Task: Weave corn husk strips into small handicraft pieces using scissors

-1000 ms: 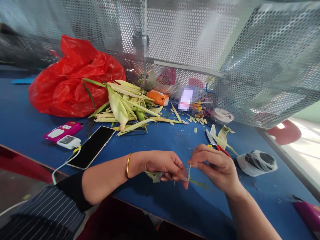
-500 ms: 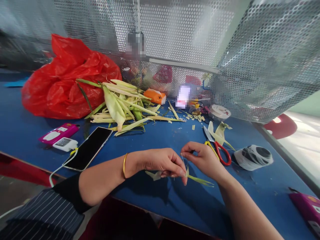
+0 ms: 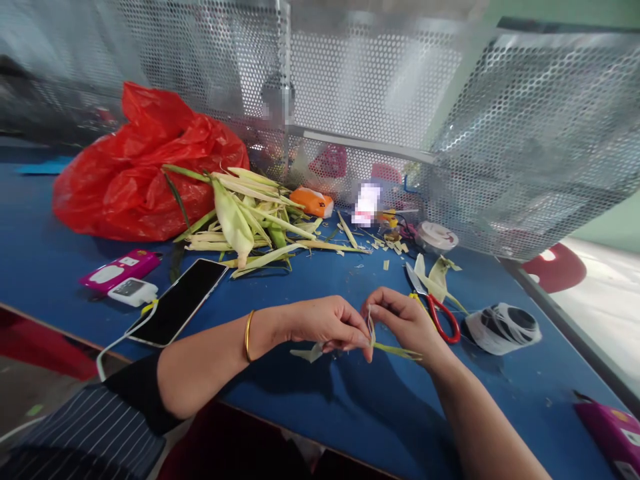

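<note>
My left hand (image 3: 345, 325) is closed on a strip of corn husk (image 3: 397, 350), whose thin green end sticks out to the right and whose pale broad end shows below the hand on the left. My right hand (image 3: 403, 317) pinches a white thread (image 3: 371, 320) that runs down to the husk at my left fingertips. The two hands are close together above the front of the table. Beyond my right hand lie scissors (image 3: 440, 317) with red and yellow handles, partly hidden by the hand, beside another piece of husk (image 3: 437, 277).
A pile of corn husks (image 3: 235, 227) lies before a red plastic bag (image 3: 150, 180). A phone (image 3: 183, 300), a white cabled device (image 3: 133, 291) and a purple pack (image 3: 120, 268) are at left. A thread spool (image 3: 505, 328) stands at right. A perforated metal screen (image 3: 360, 87) closes the back.
My right hand has come slightly closer to my left, and the thread between them now hangs as a slacker loop. The view has shifted a little.
</note>
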Action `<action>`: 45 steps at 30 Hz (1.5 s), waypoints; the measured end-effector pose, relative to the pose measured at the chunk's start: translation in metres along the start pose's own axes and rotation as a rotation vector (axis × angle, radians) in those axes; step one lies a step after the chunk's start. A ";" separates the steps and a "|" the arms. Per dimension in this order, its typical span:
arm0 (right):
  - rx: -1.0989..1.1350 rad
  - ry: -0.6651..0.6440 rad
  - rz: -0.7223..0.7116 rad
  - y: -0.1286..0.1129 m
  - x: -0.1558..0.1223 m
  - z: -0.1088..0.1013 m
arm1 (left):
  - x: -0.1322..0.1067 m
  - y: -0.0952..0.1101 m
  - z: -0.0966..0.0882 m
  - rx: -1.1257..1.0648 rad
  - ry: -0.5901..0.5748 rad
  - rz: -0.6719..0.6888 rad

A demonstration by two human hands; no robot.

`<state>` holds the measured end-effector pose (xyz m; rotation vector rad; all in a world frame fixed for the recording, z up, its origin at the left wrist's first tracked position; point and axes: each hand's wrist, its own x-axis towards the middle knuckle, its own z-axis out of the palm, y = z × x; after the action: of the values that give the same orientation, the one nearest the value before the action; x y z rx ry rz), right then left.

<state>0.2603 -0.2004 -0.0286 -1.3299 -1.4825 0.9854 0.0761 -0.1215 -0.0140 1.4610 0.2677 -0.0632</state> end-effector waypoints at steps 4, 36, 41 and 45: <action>0.029 -0.041 0.028 -0.006 -0.007 -0.001 | 0.001 -0.003 -0.001 -0.046 0.022 -0.017; -0.068 -0.119 -0.077 -0.018 -0.008 -0.010 | 0.004 -0.004 -0.001 -0.007 0.009 -0.106; 0.091 -0.224 -0.011 -0.014 -0.011 -0.009 | 0.006 -0.007 0.001 -0.040 0.007 -0.110; 0.041 -0.173 -0.128 -0.019 -0.015 -0.016 | 0.004 -0.006 -0.002 -0.085 -0.015 -0.120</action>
<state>0.2703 -0.2174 -0.0075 -1.1284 -1.6465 1.0626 0.0788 -0.1200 -0.0210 1.3585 0.3419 -0.1583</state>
